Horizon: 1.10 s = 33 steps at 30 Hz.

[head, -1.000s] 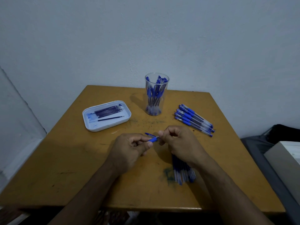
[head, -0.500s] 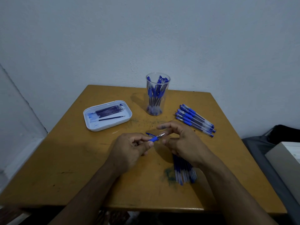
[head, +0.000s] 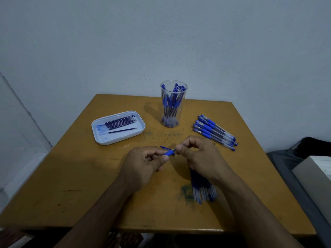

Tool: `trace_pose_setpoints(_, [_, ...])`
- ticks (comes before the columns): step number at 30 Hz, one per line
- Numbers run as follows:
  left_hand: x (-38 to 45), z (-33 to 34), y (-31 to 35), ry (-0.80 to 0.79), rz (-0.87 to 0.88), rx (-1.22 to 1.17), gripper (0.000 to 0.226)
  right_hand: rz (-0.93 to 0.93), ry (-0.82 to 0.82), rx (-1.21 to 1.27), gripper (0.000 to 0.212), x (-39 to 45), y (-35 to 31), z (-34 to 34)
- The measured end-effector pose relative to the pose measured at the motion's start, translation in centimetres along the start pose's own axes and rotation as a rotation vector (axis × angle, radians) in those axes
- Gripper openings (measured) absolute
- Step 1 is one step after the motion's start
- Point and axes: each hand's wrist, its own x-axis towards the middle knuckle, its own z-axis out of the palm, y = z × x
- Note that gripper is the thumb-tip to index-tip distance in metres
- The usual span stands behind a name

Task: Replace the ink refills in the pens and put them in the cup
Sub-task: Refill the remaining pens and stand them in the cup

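above the tabletop [head: 89, 176], the left hand [head: 143, 165] has its grip curled round a blue pen [head: 168, 152] while the right hand [head: 198, 154] pinches the pen's tip, with the cup [head: 173, 104] of pens standing behind.

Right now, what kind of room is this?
Probably a plain room at home or in a small workshop, though I can't be sure. A worn wooden table stands against a bare wall, with a cup of pens and a white tray of refills.
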Motion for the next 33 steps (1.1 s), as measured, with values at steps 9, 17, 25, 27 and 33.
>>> trace_pose_setpoints(9, [0.3, -0.3, 0.1, 0.179, -0.061, -0.160, 0.013, -0.128, 0.165, -0.378, 0.004, 0.0, -0.5, -0.3])
trace_pose_setpoints(17, [0.4, -0.3, -0.1, 0.210, -0.080, -0.196, 0.018, -0.108, -0.046, -0.892, 0.020, -0.6, -0.1, 2.8])
trace_pose_setpoints(25, [0.3, -0.3, 0.2, 0.171, -0.078, -0.177, 0.013, -0.063, -0.082, -0.909, 0.022, -0.5, -0.1, 3.1])
trace_pose_setpoints(27, [0.3, -0.3, 0.2, 0.165, -0.077, -0.175, 0.013, -0.052, -0.078, -0.901, 0.022, -0.4, -0.1, 3.1])
trace_pose_setpoints(33, [0.2, -0.3, 0.3, 0.134, -0.044, -0.139, 0.009, -0.034, -0.089, -0.883, 0.024, -0.3, -0.4, 2.3])
